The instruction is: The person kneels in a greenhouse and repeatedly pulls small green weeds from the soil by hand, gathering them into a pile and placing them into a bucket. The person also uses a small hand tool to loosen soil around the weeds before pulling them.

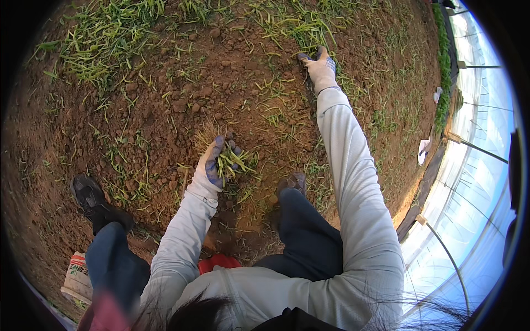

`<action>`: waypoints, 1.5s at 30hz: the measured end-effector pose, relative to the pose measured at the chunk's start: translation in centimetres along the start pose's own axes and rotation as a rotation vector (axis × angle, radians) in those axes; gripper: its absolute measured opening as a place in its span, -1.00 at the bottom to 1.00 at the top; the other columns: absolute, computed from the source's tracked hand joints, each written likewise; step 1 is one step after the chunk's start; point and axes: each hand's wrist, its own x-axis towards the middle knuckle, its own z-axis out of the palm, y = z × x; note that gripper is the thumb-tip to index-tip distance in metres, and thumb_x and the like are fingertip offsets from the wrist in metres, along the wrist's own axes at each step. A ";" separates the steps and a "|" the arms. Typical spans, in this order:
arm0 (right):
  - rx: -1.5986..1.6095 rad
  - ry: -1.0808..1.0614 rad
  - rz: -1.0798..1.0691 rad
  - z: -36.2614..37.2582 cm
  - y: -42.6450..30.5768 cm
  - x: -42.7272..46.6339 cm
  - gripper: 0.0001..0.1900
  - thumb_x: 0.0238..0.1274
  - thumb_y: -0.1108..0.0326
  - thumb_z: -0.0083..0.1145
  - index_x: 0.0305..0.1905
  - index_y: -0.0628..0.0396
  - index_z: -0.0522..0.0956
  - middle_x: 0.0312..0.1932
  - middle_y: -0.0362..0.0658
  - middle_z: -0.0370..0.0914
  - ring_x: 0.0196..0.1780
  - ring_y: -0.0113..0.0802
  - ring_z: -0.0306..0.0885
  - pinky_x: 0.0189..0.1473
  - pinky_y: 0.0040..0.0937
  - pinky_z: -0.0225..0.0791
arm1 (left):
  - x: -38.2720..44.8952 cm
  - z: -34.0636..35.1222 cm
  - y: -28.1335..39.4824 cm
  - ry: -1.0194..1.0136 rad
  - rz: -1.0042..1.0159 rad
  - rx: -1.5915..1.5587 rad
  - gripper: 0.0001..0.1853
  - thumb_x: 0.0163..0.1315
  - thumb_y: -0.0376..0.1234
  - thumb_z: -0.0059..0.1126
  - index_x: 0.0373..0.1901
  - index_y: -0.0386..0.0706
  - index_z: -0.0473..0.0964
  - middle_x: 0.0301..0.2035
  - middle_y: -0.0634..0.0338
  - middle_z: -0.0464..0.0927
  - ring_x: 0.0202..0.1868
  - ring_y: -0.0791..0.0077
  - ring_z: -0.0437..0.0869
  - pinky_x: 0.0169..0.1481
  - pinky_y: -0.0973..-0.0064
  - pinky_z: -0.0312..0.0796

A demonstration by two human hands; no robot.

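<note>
My left hand (212,163), in a glove with bluish-purple fingers, grips a bunch of cut green stems (232,162). Their pale, hairy roots (205,134) stick out past the thumb side. My right hand (322,71), gloved alike, reaches far forward to the upper right, low over the soil. Its thumb and a finger stand apart at the edge of a heap of cut green leaves (309,35). Something dark shows beneath that wrist, too hidden to name. Whether the right hand holds anything cannot be told, since its palm faces away.
Cloddy brown soil (232,82) is strewn with green clippings. A larger leaf pile (103,45) lies upper left. At left are a black shoe (89,198), a jeans leg (105,256) and a printed white bucket (78,278). A red object (219,262) sits below me; plastic sheeting (463,173) lines the right.
</note>
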 end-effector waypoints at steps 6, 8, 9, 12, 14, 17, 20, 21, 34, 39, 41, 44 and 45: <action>-0.019 0.056 -0.033 0.4 0.3 1.2 -0.40 0.15 0.08 0.21 0.23 0.15 0.37 0.11 0.07 0.52 0.16 -0.03 0.49 0.15 -0.23 0.36 | -0.2 0.6 0.3 0.040 -0.013 0.006 -0.58 0.33 -0.13 0.11 0.05 -0.21 0.38 -0.31 0.26 0.54 -0.22 0.39 0.61 -0.36 0.47 0.47; 0.001 0.063 -0.037 0.5 -0.1 0.5 -0.43 0.17 0.10 0.18 0.22 0.16 0.38 0.08 0.07 0.53 0.13 -0.03 0.51 0.13 -0.24 0.36 | -0.3 0.5 0.4 0.062 -0.014 0.019 -0.59 0.33 -0.13 0.12 0.05 -0.21 0.39 -0.32 0.26 0.54 -0.23 0.39 0.61 -0.37 0.47 0.46; 0.049 0.086 -0.050 0.6 0.5 0.8 -0.43 0.17 0.10 0.18 0.22 0.16 0.38 0.07 0.07 0.54 0.12 -0.04 0.51 0.12 -0.25 0.37 | -0.1 0.6 0.5 0.056 -0.018 0.027 -0.59 0.33 -0.13 0.12 0.05 -0.21 0.39 -0.32 0.26 0.54 -0.23 0.39 0.61 -0.37 0.46 0.47; 0.170 0.160 -0.076 1.6 2.8 0.8 -0.44 0.19 0.12 0.16 0.22 0.17 0.37 0.04 0.06 0.55 0.12 -0.08 0.51 0.12 -0.28 0.36 | 0.0 0.8 0.3 0.023 0.000 0.030 -0.58 0.32 -0.13 0.12 0.04 -0.22 0.39 -0.32 0.26 0.54 -0.23 0.39 0.61 -0.37 0.46 0.47; 0.036 0.029 -0.141 1.5 0.2 -1.9 -0.48 0.20 0.12 0.16 0.18 0.19 0.40 0.01 0.03 0.58 0.09 -0.09 0.53 0.10 -0.27 0.36 | -0.4 0.4 0.4 0.036 0.030 0.031 -0.58 0.32 -0.12 0.13 0.04 -0.22 0.39 -0.33 0.25 0.54 -0.24 0.39 0.61 -0.37 0.46 0.47; 0.249 -0.008 -0.116 -0.1 1.4 -2.1 -0.67 0.19 0.17 0.22 -0.11 0.21 0.49 -0.27 -0.12 0.61 -0.21 -0.25 0.57 -0.10 -0.35 0.40 | 0.0 0.4 0.2 0.022 0.002 0.032 -0.55 0.30 -0.11 0.15 0.05 -0.22 0.38 -0.28 0.24 0.53 -0.21 0.38 0.61 -0.37 0.46 0.47; 0.583 -0.064 -0.030 -2.3 1.1 -3.5 -0.80 0.21 0.26 0.26 -0.18 0.09 0.51 -0.55 -0.30 0.43 -0.58 -0.53 0.34 -0.55 -0.48 0.26 | 0.0 -0.8 0.5 0.001 -0.004 0.027 -0.52 0.28 -0.10 0.17 0.08 -0.21 0.36 -0.18 0.22 0.52 -0.15 0.35 0.61 -0.36 0.44 0.48; 0.713 -0.131 0.062 -3.0 1.1 -3.5 -0.80 0.20 0.24 0.28 -0.19 0.04 0.52 -0.60 -0.33 0.37 -0.67 -0.58 0.25 -0.67 -0.51 0.14 | 0.0 -0.7 0.6 -0.023 0.009 0.019 -0.53 0.29 -0.10 0.16 0.08 -0.22 0.36 -0.18 0.22 0.52 -0.16 0.36 0.61 -0.36 0.43 0.48; -0.303 -0.269 -0.249 0.1 -4.8 -0.8 -0.43 0.18 0.07 0.14 0.28 -0.02 0.38 0.04 0.10 0.55 0.05 -0.03 0.54 0.07 -0.27 0.39 | -0.3 0.4 0.5 0.040 0.004 0.004 -0.62 0.32 -0.13 0.13 -0.02 -0.22 0.42 -0.33 0.23 0.54 -0.26 0.39 0.60 -0.38 0.47 0.46; 0.155 -0.097 -0.274 -0.4 -1.4 -0.8 -0.54 0.15 0.17 0.23 0.10 0.18 0.50 -0.19 -0.11 0.62 -0.15 -0.30 0.56 -0.08 -0.39 0.42 | 0.3 0.0 0.3 -0.022 -0.017 -0.013 -0.59 0.33 -0.14 0.12 0.03 -0.25 0.40 -0.32 0.24 0.53 -0.25 0.40 0.60 -0.36 0.46 0.47; 0.398 -0.210 -0.197 -1.8 -2.3 -2.6 -0.60 0.19 0.19 0.21 0.06 0.18 0.50 -0.21 -0.10 0.61 -0.16 -0.29 0.55 -0.10 -0.38 0.42 | -0.1 -0.6 0.5 -0.015 0.001 -0.004 -0.57 0.34 -0.13 0.09 0.06 -0.25 0.38 -0.30 0.25 0.53 -0.23 0.40 0.60 -0.37 0.48 0.48; -0.078 -0.269 -0.364 -3.6 -0.6 -3.6 -0.72 0.25 0.25 0.14 -0.01 0.15 0.51 -0.20 0.01 0.62 -0.11 -0.14 0.60 -0.13 -0.32 0.44 | -0.4 0.4 0.6 -0.039 0.028 0.036 -0.53 0.36 -0.09 0.05 0.11 -0.24 0.34 -0.26 0.27 0.51 -0.19 0.42 0.60 -0.40 0.53 0.47; -0.442 -0.269 -0.487 -3.7 -0.6 -3.5 -0.75 0.25 0.31 0.14 -0.02 0.14 0.52 -0.21 0.00 0.62 -0.12 -0.13 0.60 -0.15 -0.32 0.45 | -0.3 0.5 0.5 -0.027 0.008 0.053 -0.52 0.35 -0.08 0.05 0.12 -0.24 0.33 -0.26 0.26 0.51 -0.18 0.42 0.60 -0.39 0.53 0.48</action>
